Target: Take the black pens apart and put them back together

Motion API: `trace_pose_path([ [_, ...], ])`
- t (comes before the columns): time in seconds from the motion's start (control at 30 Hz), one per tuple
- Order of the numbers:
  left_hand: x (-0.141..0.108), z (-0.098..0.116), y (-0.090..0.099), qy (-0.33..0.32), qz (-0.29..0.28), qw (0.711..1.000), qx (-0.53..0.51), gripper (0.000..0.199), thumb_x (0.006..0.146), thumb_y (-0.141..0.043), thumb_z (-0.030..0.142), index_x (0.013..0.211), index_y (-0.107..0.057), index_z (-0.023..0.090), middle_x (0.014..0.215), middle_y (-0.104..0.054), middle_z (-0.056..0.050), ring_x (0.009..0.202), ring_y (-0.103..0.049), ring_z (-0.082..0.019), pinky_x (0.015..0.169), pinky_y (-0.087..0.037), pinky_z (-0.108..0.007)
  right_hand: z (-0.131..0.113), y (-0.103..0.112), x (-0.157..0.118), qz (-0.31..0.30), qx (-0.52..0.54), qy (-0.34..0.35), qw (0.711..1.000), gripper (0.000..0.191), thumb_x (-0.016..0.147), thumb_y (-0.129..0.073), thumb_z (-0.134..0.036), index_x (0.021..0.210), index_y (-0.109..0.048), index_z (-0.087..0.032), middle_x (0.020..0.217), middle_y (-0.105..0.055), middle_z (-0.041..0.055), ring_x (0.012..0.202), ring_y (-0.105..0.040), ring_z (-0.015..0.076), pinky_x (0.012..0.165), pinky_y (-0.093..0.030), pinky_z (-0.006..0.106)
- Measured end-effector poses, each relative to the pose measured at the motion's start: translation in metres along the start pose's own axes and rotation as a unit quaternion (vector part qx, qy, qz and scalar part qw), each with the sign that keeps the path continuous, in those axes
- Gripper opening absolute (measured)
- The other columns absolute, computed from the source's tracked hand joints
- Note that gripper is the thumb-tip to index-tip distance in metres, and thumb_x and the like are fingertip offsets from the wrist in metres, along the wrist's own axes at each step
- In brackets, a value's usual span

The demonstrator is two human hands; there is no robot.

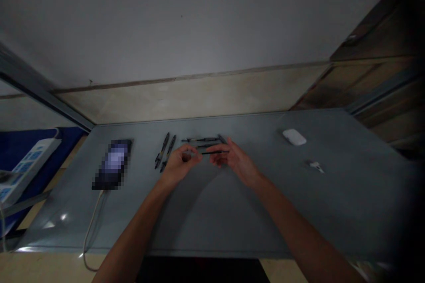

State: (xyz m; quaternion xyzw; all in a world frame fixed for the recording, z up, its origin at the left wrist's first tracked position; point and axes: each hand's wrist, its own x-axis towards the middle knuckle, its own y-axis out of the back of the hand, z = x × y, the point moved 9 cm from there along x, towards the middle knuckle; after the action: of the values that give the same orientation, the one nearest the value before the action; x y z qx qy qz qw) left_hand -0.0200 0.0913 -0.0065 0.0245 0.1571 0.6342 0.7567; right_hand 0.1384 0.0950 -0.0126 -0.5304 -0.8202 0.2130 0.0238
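Observation:
Between my two hands lies a thin black pen part (214, 152), held level just above the table. My left hand (179, 166) pinches its left end with thumb and forefinger. At the other end, the fingers of my right hand (241, 166) close on it and partly hide it. Just beyond the hands are several dark pens or pen parts, among them a long pen (202, 139) lying crosswise and a short dark piece (222, 138). Left of my left hand, a black pen (162, 150) and another black pen (171, 147) lie side by side.
The grey table (212, 221) meets a wall at the back. A phone (113, 163) with a white cable (91, 225) lies left. On the right are a white rounded case (294, 137) and a small white object (316, 166). A power strip (29, 163) sits beyond the left edge.

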Motion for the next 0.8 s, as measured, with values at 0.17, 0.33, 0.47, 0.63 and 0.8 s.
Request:
trace_pose_path([
  [0.17, 0.0005, 0.0041, 0.0036, -0.033, 0.030, 0.999, 0.030, 0.047, 0.082, -0.060, 0.061, 0.068, -0.061, 0.017, 0.055, -0.042, 0.003, 0.051, -0.035, -0.010, 0.049, -0.023, -0.024, -0.0023, -0.0020, -0.0023, 0.001, 0.004, -0.003, 1.000, 0.067, 0.095, -0.036, -0.069, 0.101, -0.077, -0.016, 0.082, -0.073, 0.0108, 0.076, -0.064, 0.0205, 0.074, -0.045, 0.034],
  [0.33, -0.0001, -0.0025, -0.0011, -0.009, -0.001, 1.000, 0.003, 0.040, 0.076, -0.070, 0.056, 0.080, -0.060, 0.018, 0.055, -0.041, 0.006, 0.048, -0.033, -0.009, 0.047, -0.022, -0.023, -0.0021, -0.0030, -0.0021, 0.002, 0.002, -0.007, 1.000, 0.067, 0.094, -0.038, -0.070, 0.101, -0.077, -0.016, 0.082, -0.072, 0.0106, 0.077, -0.064, 0.0206, 0.072, -0.045, 0.033],
  [0.47, -0.0009, 0.0010, 0.0008, -0.003, 0.003, 1.000, 0.012, 0.043, 0.072, -0.075, 0.055, 0.091, -0.062, 0.018, 0.052, -0.037, 0.008, 0.046, -0.029, -0.009, 0.047, -0.018, -0.023, -0.0012, -0.0022, -0.0012, -0.001, 0.000, -0.003, 1.000, 0.066, 0.094, -0.037, -0.069, 0.101, -0.076, -0.016, 0.082, -0.072, 0.0110, 0.077, -0.064, 0.0210, 0.071, -0.044, 0.033],
  [0.63, 0.0008, 0.0005, 0.0043, -0.007, 0.028, 0.999, 0.016, 0.051, 0.083, -0.056, 0.066, 0.068, -0.060, 0.017, 0.055, -0.039, 0.004, 0.049, -0.033, -0.010, 0.048, -0.021, -0.024, 0.0015, -0.0011, -0.0008, -0.009, -0.007, -0.004, 1.000, 0.067, 0.095, -0.035, -0.070, 0.103, -0.076, -0.017, 0.084, -0.072, 0.0112, 0.077, -0.064, 0.0211, 0.074, -0.045, 0.034],
  [0.8, -0.0008, -0.0007, -0.0033, -0.002, -0.008, 1.000, -0.019, 0.042, 0.074, -0.073, 0.057, 0.085, -0.060, 0.018, 0.056, -0.043, 0.006, 0.047, -0.032, -0.009, 0.048, -0.021, -0.022, -0.0008, -0.0011, -0.0019, -0.003, -0.007, 0.000, 1.000, 0.067, 0.093, -0.037, -0.071, 0.102, -0.076, -0.017, 0.085, -0.073, 0.0107, 0.080, -0.065, 0.0214, 0.074, -0.045, 0.034],
])
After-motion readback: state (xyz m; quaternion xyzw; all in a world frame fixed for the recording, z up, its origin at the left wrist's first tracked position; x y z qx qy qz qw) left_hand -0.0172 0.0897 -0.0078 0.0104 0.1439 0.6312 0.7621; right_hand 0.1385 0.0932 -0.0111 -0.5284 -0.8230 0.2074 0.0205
